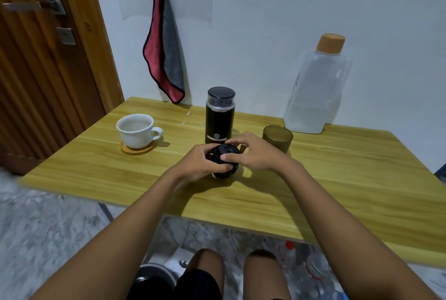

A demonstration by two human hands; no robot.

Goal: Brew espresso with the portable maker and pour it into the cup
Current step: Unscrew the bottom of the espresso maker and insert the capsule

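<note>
A black round part of the espresso maker (pixel 225 155) is held just above the wooden table (pixel 337 179) at its middle. My left hand (pixel 198 163) grips it from the left and below. My right hand (pixel 253 155) pinches its top rim from the right, thumb on the near side. Behind it stands the tall black maker body (pixel 220 116) with a dark lid. A white cup (pixel 136 130) sits on a round wooden coaster (pixel 138 149) at the left of the table; what is in it cannot be told.
A dark translucent tumbler (pixel 277 138) stands just behind my right hand. A clear water bottle (pixel 316 89) with an orange cap leans at the wall, back right. A red and grey cloth (pixel 164 53) hangs on the wall. A wooden door (pixel 43 58) is at left.
</note>
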